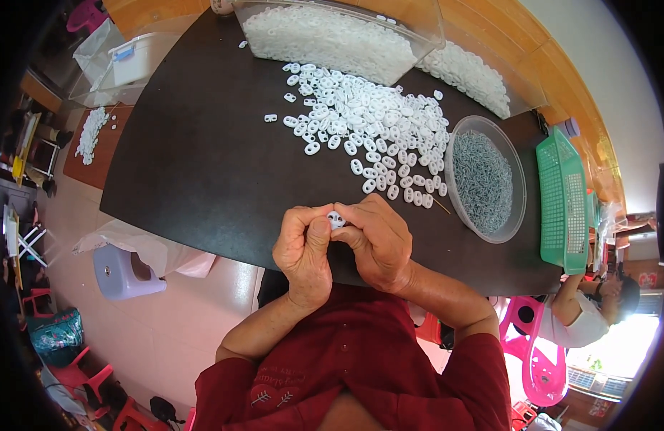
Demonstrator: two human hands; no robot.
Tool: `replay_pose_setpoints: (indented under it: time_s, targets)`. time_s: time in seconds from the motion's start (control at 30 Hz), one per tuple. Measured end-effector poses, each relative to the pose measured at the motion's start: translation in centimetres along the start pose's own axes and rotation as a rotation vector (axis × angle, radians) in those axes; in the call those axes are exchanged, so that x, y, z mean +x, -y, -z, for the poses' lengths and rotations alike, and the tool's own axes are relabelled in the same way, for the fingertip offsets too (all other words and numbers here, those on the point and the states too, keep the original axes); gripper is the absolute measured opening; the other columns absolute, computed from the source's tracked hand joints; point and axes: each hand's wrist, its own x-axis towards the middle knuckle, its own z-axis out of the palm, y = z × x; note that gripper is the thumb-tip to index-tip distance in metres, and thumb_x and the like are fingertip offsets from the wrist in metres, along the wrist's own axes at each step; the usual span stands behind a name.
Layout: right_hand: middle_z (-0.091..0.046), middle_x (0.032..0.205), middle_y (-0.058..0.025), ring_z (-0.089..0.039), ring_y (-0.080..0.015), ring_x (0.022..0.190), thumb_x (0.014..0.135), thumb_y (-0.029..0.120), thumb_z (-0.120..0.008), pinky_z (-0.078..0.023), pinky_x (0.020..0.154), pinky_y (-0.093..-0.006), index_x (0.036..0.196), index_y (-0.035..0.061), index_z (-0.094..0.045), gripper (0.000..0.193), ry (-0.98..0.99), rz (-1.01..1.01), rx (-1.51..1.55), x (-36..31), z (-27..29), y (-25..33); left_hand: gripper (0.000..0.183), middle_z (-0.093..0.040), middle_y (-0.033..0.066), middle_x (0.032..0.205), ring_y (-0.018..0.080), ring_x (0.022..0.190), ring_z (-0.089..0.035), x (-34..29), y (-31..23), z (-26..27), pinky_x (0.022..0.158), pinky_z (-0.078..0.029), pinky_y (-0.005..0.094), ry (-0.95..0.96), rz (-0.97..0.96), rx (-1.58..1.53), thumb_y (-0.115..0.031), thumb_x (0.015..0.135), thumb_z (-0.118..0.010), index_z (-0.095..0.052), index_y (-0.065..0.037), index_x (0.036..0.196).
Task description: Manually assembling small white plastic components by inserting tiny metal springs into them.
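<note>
Above the table's near edge, my left hand (304, 251) and my right hand (376, 241) meet, both closed. Between their thumbs and fingertips is one small white oval plastic piece with two holes (335, 220), pinched from both sides. Whether a screw sits in its holes is too small to tell. Beyond my hands spreads a heap of the same white two-holed pieces (368, 108), with several scattered toward me. To the right stands a round clear tub (455, 188) filled with small grey metal screws (483, 183).
Two clear bins (418, 61) of white pieces stand along the back of the dark table (195, 158). A green plastic basket (551, 194) is at the right edge. A thin stick (441, 206) lies by the tub. A purple stool (124, 276) stands lower left; another person (583, 316) sits at right.
</note>
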Motion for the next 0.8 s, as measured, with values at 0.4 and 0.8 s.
replay_pose_setpoints:
  time_s: [0.4,0.8]
  targets:
    - [-0.061,0.075,-0.0111,-0.056,-0.0224,0.059,0.072,0.000,-0.070,-0.043,0.051,-0.0299,0.099,-0.0058,-0.060,0.030,-0.003,0.058,-0.051,-0.10,0.13,-0.12,0.013,-0.053,0.0014,0.083,0.0067,0.074,-0.047,-0.43,0.53,-0.35,0.068,-0.040,0.0205,-0.037,-0.015,0.031,-0.012,0.094,-0.054,-0.058,0.001,0.094]
    - [-0.062,0.079,-0.0115,-0.055,-0.0223,0.062,0.072,0.000,-0.070,-0.044,0.054,-0.0300,0.100,-0.0050,-0.060,0.030,0.016,0.036,-0.051,0.24,0.19,-0.03,0.013,-0.056,0.0016,0.085,0.0058,0.075,-0.047,-0.17,-0.30,-0.40,0.069,-0.040,0.0198,-0.036,-0.004,0.066,-0.010,0.094,-0.053,-0.059,0.002,0.095]
